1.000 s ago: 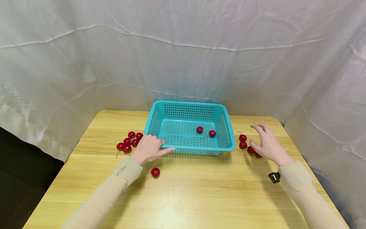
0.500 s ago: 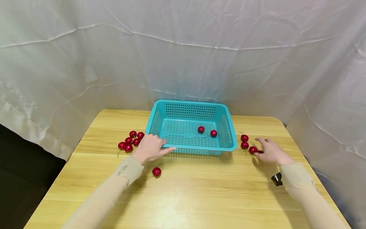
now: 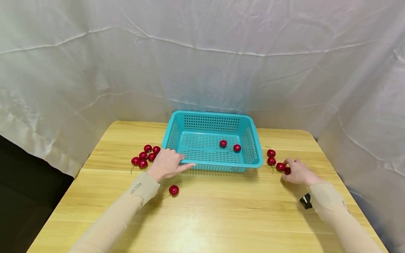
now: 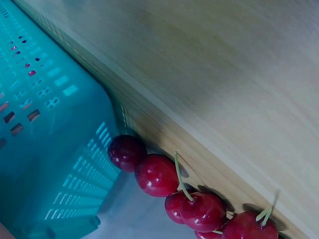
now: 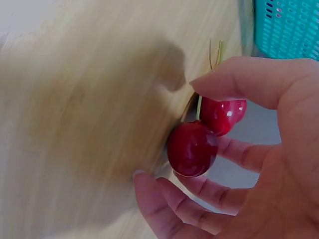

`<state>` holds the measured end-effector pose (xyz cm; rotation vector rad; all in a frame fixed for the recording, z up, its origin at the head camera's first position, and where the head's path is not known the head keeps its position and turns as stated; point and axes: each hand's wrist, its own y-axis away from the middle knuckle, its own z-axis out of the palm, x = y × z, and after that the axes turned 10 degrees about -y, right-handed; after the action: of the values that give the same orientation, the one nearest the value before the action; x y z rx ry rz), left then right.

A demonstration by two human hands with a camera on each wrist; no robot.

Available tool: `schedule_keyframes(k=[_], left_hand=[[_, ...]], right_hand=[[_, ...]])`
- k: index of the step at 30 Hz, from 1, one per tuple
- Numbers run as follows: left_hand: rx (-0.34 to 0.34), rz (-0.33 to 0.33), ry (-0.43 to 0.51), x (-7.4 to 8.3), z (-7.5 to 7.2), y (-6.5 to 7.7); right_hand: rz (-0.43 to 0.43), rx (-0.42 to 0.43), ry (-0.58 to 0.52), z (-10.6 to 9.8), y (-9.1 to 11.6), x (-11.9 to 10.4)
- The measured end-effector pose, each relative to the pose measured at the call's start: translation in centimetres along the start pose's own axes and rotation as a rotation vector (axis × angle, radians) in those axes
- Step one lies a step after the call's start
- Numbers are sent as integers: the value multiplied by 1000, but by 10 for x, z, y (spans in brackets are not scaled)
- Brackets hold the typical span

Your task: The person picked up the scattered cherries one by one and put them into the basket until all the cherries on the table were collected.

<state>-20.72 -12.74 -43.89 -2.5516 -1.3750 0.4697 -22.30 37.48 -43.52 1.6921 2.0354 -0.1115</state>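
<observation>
A turquoise plastic basket (image 3: 215, 167) sits toward the back of the table, with two red cherries (image 3: 237, 148) inside. My left hand (image 3: 167, 163) grips its near-left corner, thumb outside the rim and fingers over it. Beside that hand lies a cluster of several cherries (image 3: 143, 163), seen also as stemmed cherries (image 4: 203, 211) in the left wrist view. On the right, my right hand (image 3: 299, 172) is down at the end cherry (image 5: 193, 148) of a short row. Its fingers reach behind this cherry, and the thumb (image 5: 234, 79) is apart from it, over a neighbouring cherry (image 5: 218, 117).
Two more cherries (image 3: 271, 157) lie between the basket and the right hand's row. A single cherry (image 3: 174, 190) lies in front of the left hand. A pale curtain (image 3: 209, 70) hangs behind the wooden table (image 3: 221, 218) and along its sides.
My right hand has come down from above the row of cherries, its fingers drawing in around the end one. The left hand has stayed on the basket's corner.
</observation>
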Motion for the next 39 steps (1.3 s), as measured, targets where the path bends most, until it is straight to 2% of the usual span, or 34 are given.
schedule_keyframes(k=[12, 19, 31, 39], left_hand=[[4, -1, -1, 1, 1, 0], [3, -7, 8, 1, 0, -1], [-4, -16, -15, 2, 1, -1], [0, -10, -15, 1, 1, -1]], right_hand=[[-37, -20, 3, 8, -7, 6], [-9, -50, -23, 11, -8, 5], [-12, -50, -41, 10, -4, 3], [-6, -93, -56, 4, 0, -2]])
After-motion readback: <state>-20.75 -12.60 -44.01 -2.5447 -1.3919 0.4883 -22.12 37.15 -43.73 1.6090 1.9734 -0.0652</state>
